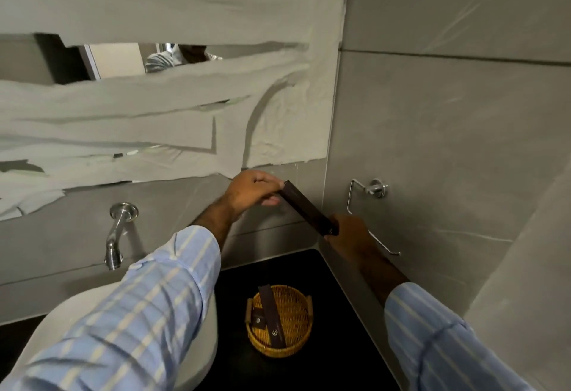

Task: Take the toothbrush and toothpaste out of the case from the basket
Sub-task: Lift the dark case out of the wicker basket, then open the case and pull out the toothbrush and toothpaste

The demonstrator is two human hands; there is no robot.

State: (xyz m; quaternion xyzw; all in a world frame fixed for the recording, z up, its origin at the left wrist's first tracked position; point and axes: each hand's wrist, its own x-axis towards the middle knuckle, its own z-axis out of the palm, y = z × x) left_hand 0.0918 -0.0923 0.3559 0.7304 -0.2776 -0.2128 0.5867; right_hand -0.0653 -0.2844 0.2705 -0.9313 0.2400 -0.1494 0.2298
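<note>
Dark brown card forms the long case (307, 209), which is held up in the air near the wall corner, well above the wicker basket (279, 321) on the black surface (340, 344). Its upper end is pinched by the curled fingers of the left hand (251, 188); its lower end is gripped by the closed right hand (349, 233). Two similar dark cases (267, 313) are left in the basket. If the upper flap is torn open while the case is tilted, the contents could be spilled toward the basin (129, 322). Neither toothbrush nor toothpaste can be seen; whether the flap is open cannot be told
</note>
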